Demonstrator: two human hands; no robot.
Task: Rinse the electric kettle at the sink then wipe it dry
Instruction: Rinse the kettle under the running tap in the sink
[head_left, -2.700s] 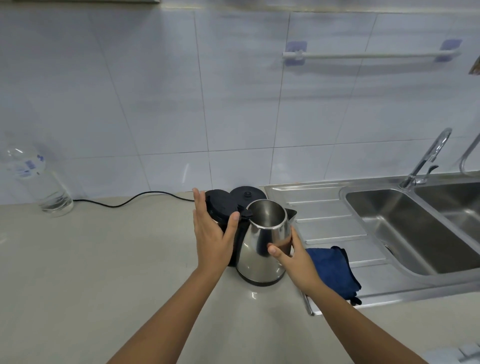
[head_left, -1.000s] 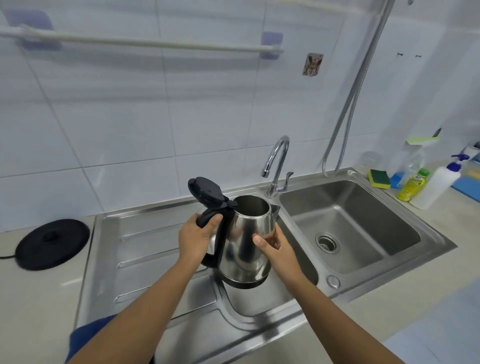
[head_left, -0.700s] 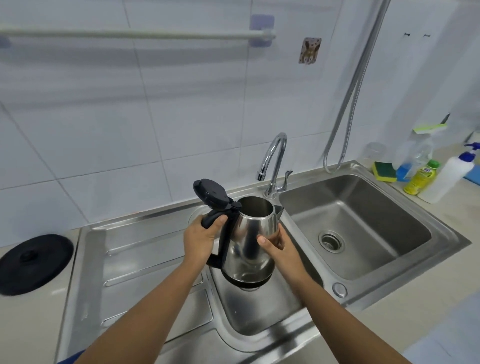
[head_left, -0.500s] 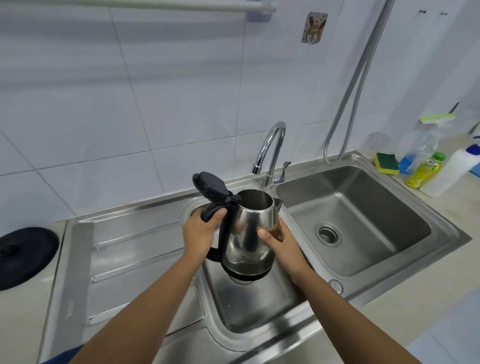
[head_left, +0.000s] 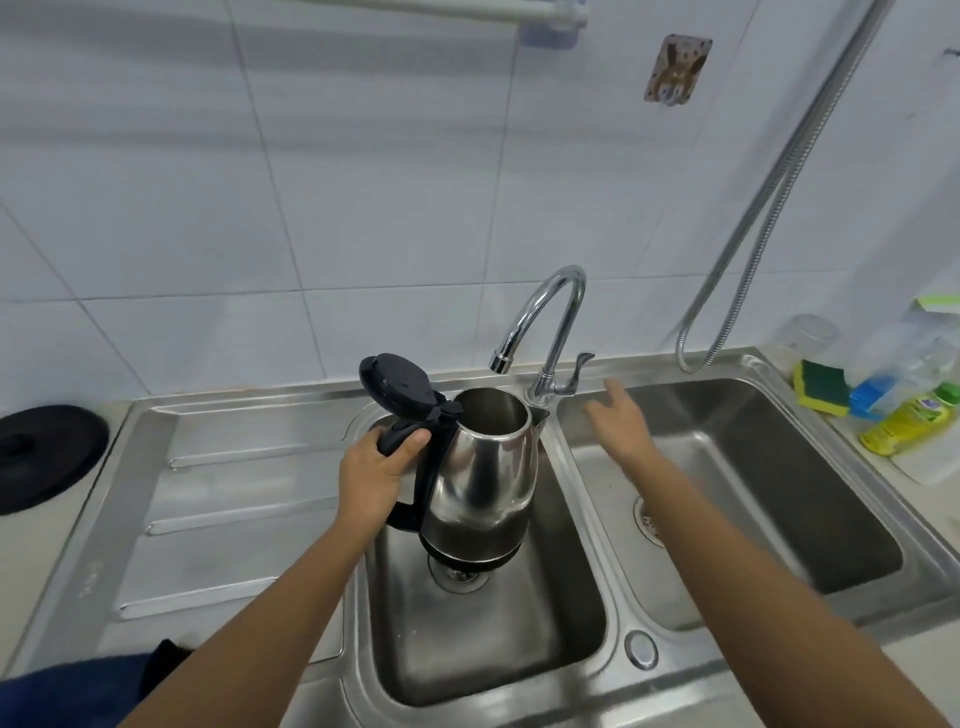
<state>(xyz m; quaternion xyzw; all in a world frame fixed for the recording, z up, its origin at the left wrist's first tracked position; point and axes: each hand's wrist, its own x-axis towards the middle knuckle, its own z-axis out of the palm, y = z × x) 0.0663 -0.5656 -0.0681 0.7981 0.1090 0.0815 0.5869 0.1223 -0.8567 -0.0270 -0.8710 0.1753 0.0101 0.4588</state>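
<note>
Stainless-steel electric kettle (head_left: 485, 480) is hanging upright over the left sink basin (head_left: 483, 649), above the drain, lid (head_left: 397, 384) hinged open. The left hand (head_left: 374, 475) is gripping the black handle, fingers wrapped tight around it. The right hand (head_left: 618, 423), which was bracing the kettle body half a second ago, is now off it, fingers spread, reaching toward the faucet (head_left: 545, 332) lever. No water is flowing.

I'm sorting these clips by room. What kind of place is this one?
Most likely a home kitchen: a steel double sink with a tap against white tiles, a sponge and dish soap bottle beside it, and an electric kettle.
</note>
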